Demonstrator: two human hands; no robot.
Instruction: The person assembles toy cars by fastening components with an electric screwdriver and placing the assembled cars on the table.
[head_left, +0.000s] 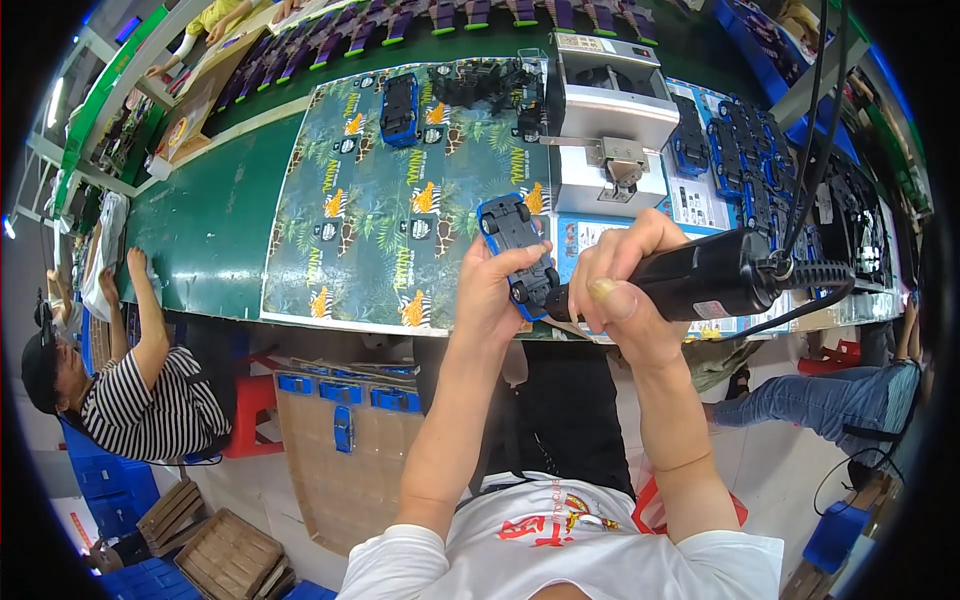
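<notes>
My left hand (487,287) grips a blue toy car (513,232), its black underside with the wheels turned up. In my right hand (625,290) is a black electric screwdriver (705,275) with a cord, lying nearly level. Its tip end is close to the near end of the car; my fingers hide whether it touches. Another blue toy car (400,108) lies underside up toward the back of the table. A pile of black plastic parts (480,85) sits to the right of that one.
A metal machine (612,120) stands behind my right hand. Several upturned blue cars (750,155) crowd the table at right. Screwdriver cables (815,120) hang from above. A cardboard tray (350,470) with blue cars is below the table edge. People sit at both sides.
</notes>
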